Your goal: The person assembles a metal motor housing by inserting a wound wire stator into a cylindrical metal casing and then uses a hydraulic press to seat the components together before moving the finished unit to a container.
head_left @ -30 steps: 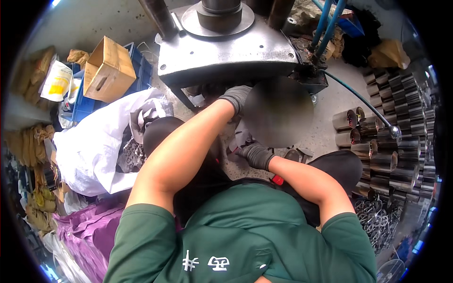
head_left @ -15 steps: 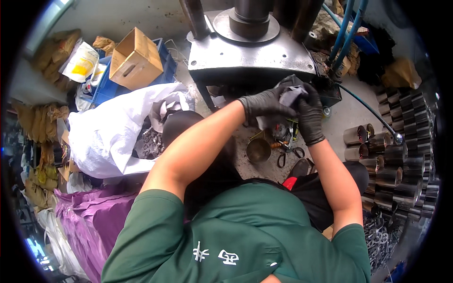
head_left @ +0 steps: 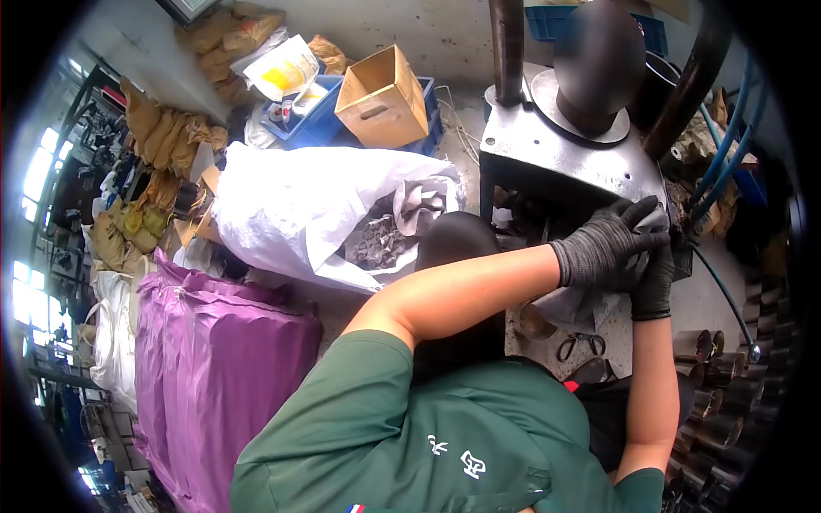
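In dark gloves, my two hands meet in front of the machine's lower front edge. My left hand reaches across and has its fingers bent over a grey cloth. The cloth hangs down below the left palm, and a fold of it shows by the fingertips. Beneath and beside it, my right hand is closed on the same cloth; its fingers are partly covered by the left hand. Under the cloth, a round metal pot and black-handled scissors lie on the floor, the pot partly hidden.
Ahead stands a metal press with thick columns. To the left are a white sack of grey scraps, a cardboard box by blue crates, and a purple-wrapped stack. Metal cylinders line the right, near a blue hose.
My view has turned left, so the surroundings sit farther right in the picture. The hands stay together on the cloth, which now hangs lower, over the pot.
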Available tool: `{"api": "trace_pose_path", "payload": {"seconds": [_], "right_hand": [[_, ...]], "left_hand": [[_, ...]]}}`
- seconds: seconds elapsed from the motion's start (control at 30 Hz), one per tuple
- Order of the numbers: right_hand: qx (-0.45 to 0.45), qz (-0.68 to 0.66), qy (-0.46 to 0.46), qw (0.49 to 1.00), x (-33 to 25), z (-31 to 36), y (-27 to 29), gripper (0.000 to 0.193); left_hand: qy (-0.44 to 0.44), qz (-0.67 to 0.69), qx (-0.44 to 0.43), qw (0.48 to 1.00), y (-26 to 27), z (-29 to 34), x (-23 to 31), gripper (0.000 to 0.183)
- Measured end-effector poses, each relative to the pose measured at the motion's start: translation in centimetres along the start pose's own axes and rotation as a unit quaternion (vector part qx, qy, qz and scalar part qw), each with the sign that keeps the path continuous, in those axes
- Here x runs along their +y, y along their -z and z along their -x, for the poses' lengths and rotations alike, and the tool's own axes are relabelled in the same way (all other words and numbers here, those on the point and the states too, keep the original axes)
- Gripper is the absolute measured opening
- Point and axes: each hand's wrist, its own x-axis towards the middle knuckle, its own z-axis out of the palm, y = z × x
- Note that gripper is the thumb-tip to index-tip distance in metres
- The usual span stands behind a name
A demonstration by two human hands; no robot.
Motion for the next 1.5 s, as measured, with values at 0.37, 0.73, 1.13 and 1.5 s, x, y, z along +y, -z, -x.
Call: {"api": "trace_pose_path", "payload": {"seconds": [0.37,0.73,1.13,1.5], "right_hand": [[-0.113,0.221,-0.078,0.965,-2.0,2.1,-5.6,0.045],[0.003,0.322,-0.320,0.891,7.7,3.7,8.6,0.031],[-0.097,0.806,-0.259,0.523,17.9,9.9,17.2,0.079],[-0.394,0.847,-0.172,0.313,24.1,9.1,23.3,0.028]], "left_hand": [[0.092,0.161,0.208,0.960,18.7,6.5,-10.9,0.017],[0.416,-0.340,-0.455,0.710,19.9,35.4,-21.4,0.069],[0.639,-0.212,-0.325,0.663,19.9,33.5,-30.2,0.050],[0.607,0.046,-0.028,0.793,19.2,28.5,-15.4,0.049]]}}
